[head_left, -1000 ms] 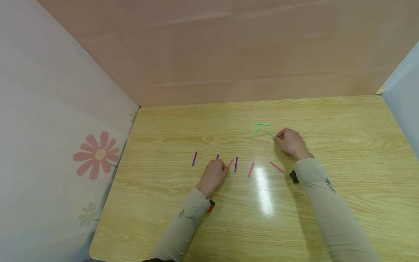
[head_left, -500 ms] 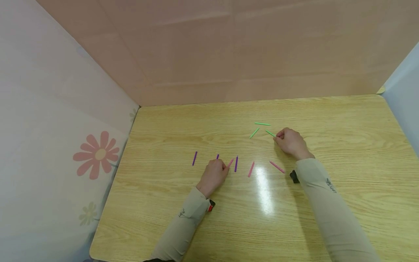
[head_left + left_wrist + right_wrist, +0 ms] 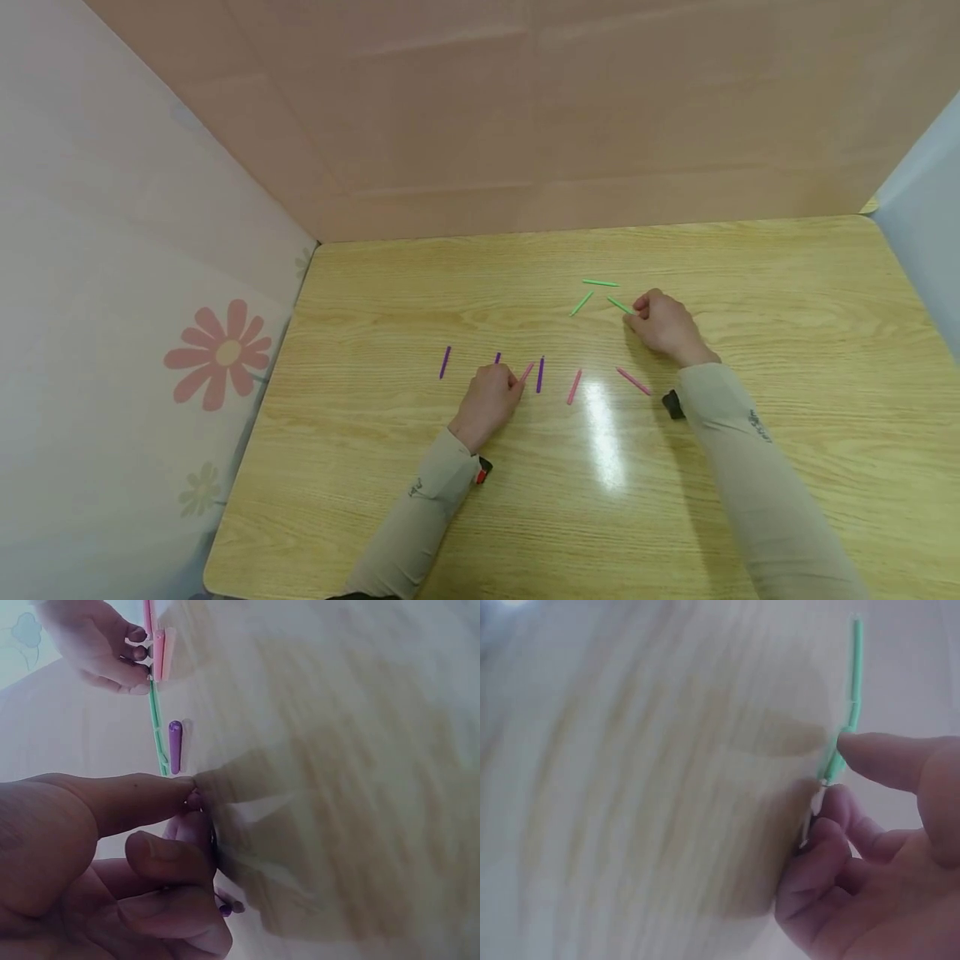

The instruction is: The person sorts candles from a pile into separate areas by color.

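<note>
My left hand (image 3: 486, 406) pinches a short pink stick (image 3: 528, 372) between thumb and index finger, just above the table. Purple sticks lie on either side of that hand: a purple stick (image 3: 540, 375) to the right, another partly hidden behind the knuckles, and a third further left. My right hand (image 3: 663, 323) is at the near end of a green stick (image 3: 619, 306). In the right wrist view the thumb and index finger stand slightly apart around the end of this green stick (image 3: 835, 761). Two more green sticks lie beyond it, one crosswise (image 3: 601, 282) and one slanted (image 3: 581, 303).
Two pink sticks, one upright (image 3: 574, 387) and one slanted (image 3: 633, 381), lie between the hands. The wooden table (image 3: 360, 292) meets a brownish sheet (image 3: 480, 150) at the back. A flower-patterned wall (image 3: 112, 275) stands on the left.
The right thumb and fingers have parted slightly at the green stick's end, which shows a little more. The left hand and the pink stick have stayed in place.
</note>
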`<state>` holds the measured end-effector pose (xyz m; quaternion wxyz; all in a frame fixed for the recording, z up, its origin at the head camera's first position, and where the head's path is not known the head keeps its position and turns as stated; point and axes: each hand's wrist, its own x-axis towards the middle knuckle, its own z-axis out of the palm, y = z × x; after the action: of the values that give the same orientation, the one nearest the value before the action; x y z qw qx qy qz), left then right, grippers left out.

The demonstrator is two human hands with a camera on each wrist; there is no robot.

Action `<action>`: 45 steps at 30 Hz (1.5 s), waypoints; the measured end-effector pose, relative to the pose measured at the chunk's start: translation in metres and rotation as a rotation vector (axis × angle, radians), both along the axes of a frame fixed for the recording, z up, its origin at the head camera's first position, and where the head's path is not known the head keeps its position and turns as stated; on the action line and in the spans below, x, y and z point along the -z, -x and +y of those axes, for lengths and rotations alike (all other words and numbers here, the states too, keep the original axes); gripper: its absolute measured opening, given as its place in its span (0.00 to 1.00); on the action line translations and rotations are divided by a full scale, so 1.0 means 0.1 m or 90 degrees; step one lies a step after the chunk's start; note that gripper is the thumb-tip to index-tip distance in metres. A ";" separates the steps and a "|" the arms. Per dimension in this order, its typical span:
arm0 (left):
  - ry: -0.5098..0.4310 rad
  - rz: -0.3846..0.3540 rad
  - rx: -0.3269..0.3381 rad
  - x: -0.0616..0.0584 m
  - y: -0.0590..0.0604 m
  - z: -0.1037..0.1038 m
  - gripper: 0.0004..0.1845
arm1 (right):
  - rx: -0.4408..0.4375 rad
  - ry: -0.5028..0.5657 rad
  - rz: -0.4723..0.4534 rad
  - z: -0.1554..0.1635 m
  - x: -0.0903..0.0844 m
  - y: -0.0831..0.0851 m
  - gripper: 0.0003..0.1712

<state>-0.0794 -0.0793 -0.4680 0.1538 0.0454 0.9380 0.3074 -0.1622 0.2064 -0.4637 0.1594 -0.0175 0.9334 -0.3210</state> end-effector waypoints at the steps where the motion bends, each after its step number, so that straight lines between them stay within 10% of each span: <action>1: 0.000 0.002 0.001 0.00 0.00 0.00 0.15 | 0.000 0.006 -0.004 0.00 -0.01 -0.01 0.26; 45: -0.005 -0.004 0.001 0.01 0.00 0.01 0.13 | -0.136 0.044 -0.025 -0.04 -0.12 -0.62 0.10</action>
<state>-0.0796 -0.0785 -0.4685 0.1566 0.0455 0.9364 0.3109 -0.0998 0.2024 -0.4518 0.2104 -0.1162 0.9113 -0.3343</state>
